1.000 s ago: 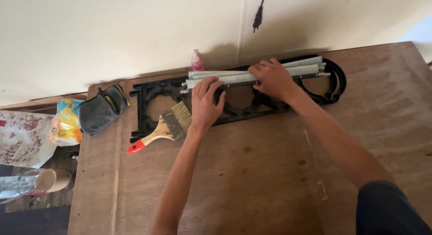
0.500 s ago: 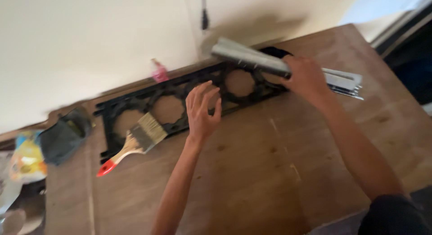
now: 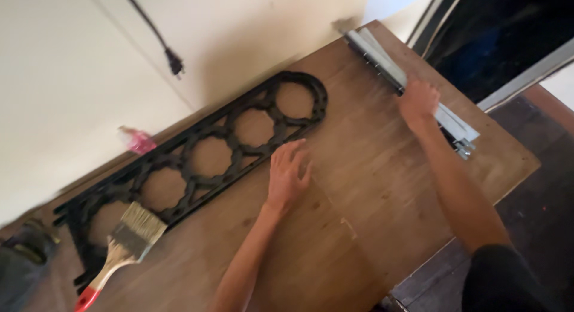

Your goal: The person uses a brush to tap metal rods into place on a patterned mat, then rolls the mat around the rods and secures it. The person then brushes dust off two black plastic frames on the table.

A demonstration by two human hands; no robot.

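My right hand (image 3: 418, 98) grips a bundle of grey metal strips (image 3: 382, 61) that lies along the right edge of the wooden table (image 3: 382, 186). My left hand (image 3: 287, 174) hovers flat and empty over the tabletop, fingers spread, just below a long black metal grille (image 3: 197, 153) with round openings. The grille lies along the wall side of the table.
A wide paintbrush (image 3: 122, 246) with a red-tipped wooden handle rests on the grille's left end. A pink bottle (image 3: 137, 140) sits against the wall, a black cable plug (image 3: 174, 64) hangs above, and a dark object (image 3: 24, 261) lies at far left. The table's right edge drops to a dark floor.
My right hand has lifted the metal strips off the grille and carried them to the table's right edge. My left hand has come off the grille. The view swung right.
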